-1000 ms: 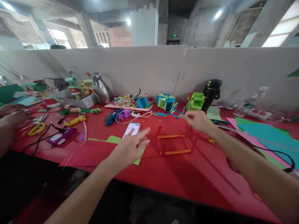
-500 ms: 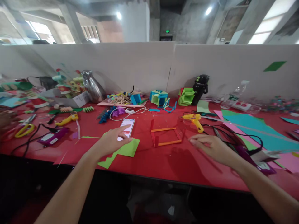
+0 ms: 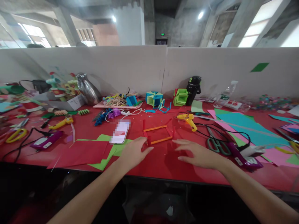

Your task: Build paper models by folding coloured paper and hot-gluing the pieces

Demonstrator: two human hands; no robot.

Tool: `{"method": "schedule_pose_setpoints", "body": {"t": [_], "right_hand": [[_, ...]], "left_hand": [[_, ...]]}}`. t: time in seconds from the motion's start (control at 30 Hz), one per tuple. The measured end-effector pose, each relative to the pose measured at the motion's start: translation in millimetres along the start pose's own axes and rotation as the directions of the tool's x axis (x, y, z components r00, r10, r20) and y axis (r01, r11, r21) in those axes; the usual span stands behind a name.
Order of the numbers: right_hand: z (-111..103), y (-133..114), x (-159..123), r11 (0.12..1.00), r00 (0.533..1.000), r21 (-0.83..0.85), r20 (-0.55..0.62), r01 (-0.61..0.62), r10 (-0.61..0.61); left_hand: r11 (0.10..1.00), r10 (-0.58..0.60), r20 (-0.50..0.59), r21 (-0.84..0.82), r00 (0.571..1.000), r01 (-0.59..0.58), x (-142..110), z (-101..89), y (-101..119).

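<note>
Head view: nearest, at 8 o'clock from the stick frame (image 3: 161, 140), the left hand (image 3: 133, 154) holds thumb and forefinger parted by its near corner; whether they touch or grasp it, I cannot tell. At 4 o'clock the right hand (image 3: 198, 155) is loosely spread, gripping nothing, just beside the other near corner. Between and beyond both hands, the frame, orange and red, sits on the red table (image 3: 163, 168). Red paper (image 3: 84, 151) lies at 8 o'clock, scissors (image 3: 216, 140) at 3, a phone (image 3: 120, 132) at 9, a yellow glue gun (image 3: 190, 120) at 2. Farther off, a blue-and-green paper ornament (image 3: 154, 99) stands at 12, a black flask (image 3: 192, 90) at 1
</note>
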State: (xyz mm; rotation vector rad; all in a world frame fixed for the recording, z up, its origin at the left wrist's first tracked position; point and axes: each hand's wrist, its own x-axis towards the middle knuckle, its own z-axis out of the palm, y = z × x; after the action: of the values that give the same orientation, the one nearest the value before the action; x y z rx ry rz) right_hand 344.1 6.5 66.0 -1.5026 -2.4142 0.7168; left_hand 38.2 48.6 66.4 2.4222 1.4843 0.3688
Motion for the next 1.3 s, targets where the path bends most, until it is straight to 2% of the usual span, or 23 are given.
{"method": "schedule_pose_setpoints", "body": {"t": [0.07, 0.13, 0.2, 0.27, 0.3, 0.37, 0.4, 0.5, 0.63, 0.73, 0.87, 1.0, 1.17, 1.3], "right_hand": [[-3, 6, 0, 0.998, 0.996, 0.055, -0.089, 0.018, -0.013], [-8, 16, 1, 0.995, 0.970, 0.096, -0.241, -0.002, 0.025], [-13, 30, 7, 0.990, 0.913, 0.131, -0.397, -0.046, 0.095], [-18, 42, 22, 0.987, 0.862, 0.143, -0.489, -0.068, 0.131], [-20, 45, 34, 0.991, 0.864, 0.114, -0.490, -0.071, 0.118], [-23, 48, 66, 0.997, 0.908, -0.043, -0.417, -0.069, 0.045], [-23, 47, 86, 0.980, 0.939, -0.179, -0.344, -0.086, 0.020], [-21, 39, 153, 0.955, 0.960, -0.283, -0.279, -0.085, 0.002], [-17, 34, 228, 0.909, 0.984, -0.400, -0.172, -0.114, 0.047], [-20, 38, 262, 0.859, 0.985, -0.484, -0.111, -0.166, 0.128], [-26, 47, 281, 0.810, 0.980, -0.555, -0.066, -0.191, 0.186], [-25, 56, 285, 0.810, 0.980, -0.552, -0.090, -0.195, 0.175], [-28, 65, 288, 0.853, 0.961, -0.458, -0.224, -0.250, 0.161], [-40, 72, 290, 0.902, 0.920, -0.330, -0.360, -0.279, 0.153]], "left_hand": [[1.000, 0.024, -0.021, -0.001, 0.999, -0.024, 5, 1.2, -2], [0.999, 0.040, -0.021, 0.003, 0.999, -0.040, 7, -3.5, -9], [0.999, 0.046, 0.003, 0.010, 0.999, -0.046, 5, -12.9, -18], [0.997, 0.073, 0.041, 0.012, 0.997, -0.073, -1, -24.4, -29], [0.995, 0.096, 0.084, 0.003, 0.992, -0.096, -5, -30.1, -34], [0.987, 0.158, 0.173, -0.041, 0.972, -0.153, -12, -39.9, -45], [0.986, 0.164, 0.206, -0.061, 0.965, -0.154, -14, -43.7, -49], [0.989, 0.141, 0.254, -0.078, 0.957, -0.125, -20, -50.7, -58], [0.991, 0.125, 0.283, -0.090, 0.951, -0.103, -21, -54.0, -61], [0.991, 0.124, 0.288, -0.080, 0.950, -0.105, -22, -55.6, -58], [0.989, 0.141, 0.286, -0.091, 0.948, -0.119, -22, -59.5, -56], [0.987, 0.146, 0.268, -0.110, 0.952, -0.120, -23, -62.0, -58], [0.987, 0.145, 0.265, -0.103, 0.953, -0.122, -24, -62.0, -56], [0.987, 0.160, 0.278, -0.054, 0.947, -0.151, -22, -61.6, -49]]}}
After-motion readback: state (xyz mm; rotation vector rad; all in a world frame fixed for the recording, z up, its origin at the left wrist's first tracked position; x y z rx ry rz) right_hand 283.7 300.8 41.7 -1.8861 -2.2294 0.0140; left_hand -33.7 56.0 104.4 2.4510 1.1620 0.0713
